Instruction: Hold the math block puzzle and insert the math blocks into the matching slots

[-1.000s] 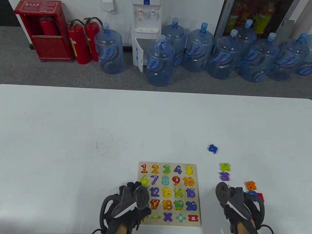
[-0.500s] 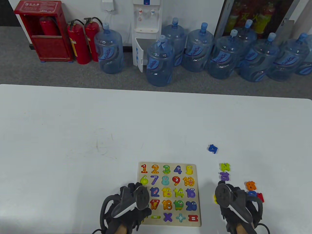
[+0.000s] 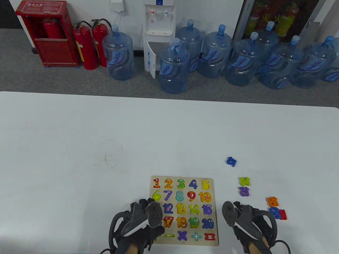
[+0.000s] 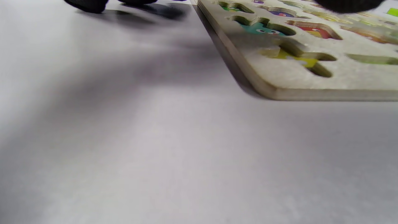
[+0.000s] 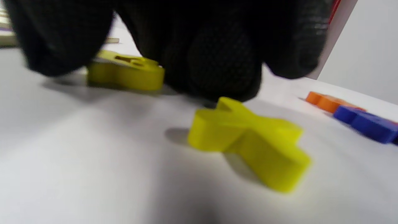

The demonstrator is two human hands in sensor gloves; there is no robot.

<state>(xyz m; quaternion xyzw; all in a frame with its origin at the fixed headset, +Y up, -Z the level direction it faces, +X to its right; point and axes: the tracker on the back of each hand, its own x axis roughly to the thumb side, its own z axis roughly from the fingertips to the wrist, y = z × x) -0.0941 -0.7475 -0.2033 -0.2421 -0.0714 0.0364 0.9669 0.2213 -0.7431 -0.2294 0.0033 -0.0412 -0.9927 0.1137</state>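
Observation:
The wooden number puzzle board (image 3: 214, 209) lies near the table's front edge, its slots showing coloured numbers and signs. My left hand (image 3: 143, 215) rests over the board's lower left part. In the left wrist view one fingertip (image 4: 87, 4) touches the table beside the board (image 4: 342, 76) and another hovers over its empty slots. My right hand (image 3: 242, 219) is on the table just right of the board. Its fingers (image 5: 214, 59) hang down over two yellow blocks, one (image 5: 124, 73) farther back and one (image 5: 248, 140) in front, both lying flat and ungripped.
Loose blocks lie right of the board: a blue one (image 3: 231, 161), a green one (image 3: 244, 181), a purple one (image 3: 244, 191), an orange one (image 3: 272, 201), and a blue (image 3: 275, 212) and red one (image 3: 283, 214) together. Water bottles stand on the floor beyond the table.
My right hand has slid left toward the board, uncovering the blue and red blocks beside it. The left hand and the board have stayed put.

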